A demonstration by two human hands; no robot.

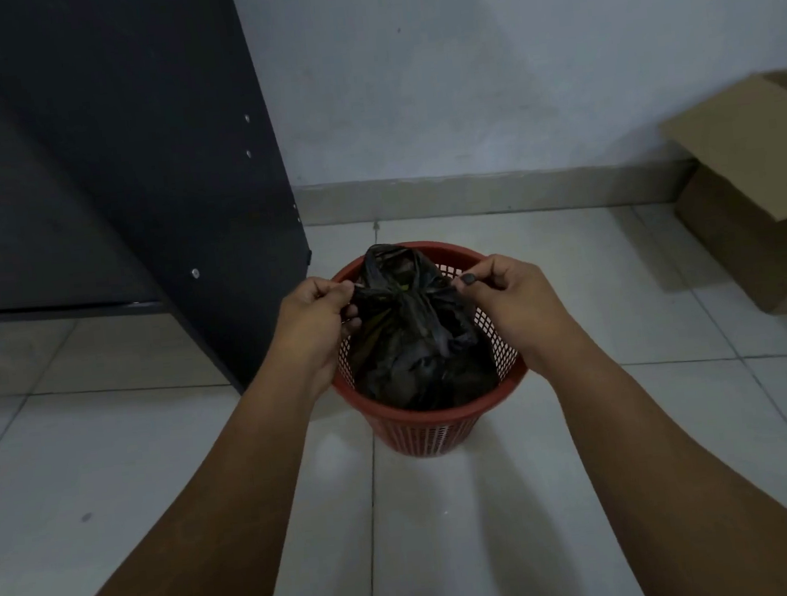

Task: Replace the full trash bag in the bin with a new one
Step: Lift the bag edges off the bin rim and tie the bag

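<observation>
A red plastic mesh bin stands on the tiled floor near the wall. Inside it sits a full black trash bag, its top gathered into a knot at the middle. My left hand pinches the bag's left handle at the bin's left rim. My right hand pinches the right handle at the right rim. Both handles are pulled outward from the knot. No new bag is in view.
A dark cabinet stands close to the bin's left. An open cardboard box sits on the floor at the right against the wall. White floor tiles stretch toward me in front of the bin.
</observation>
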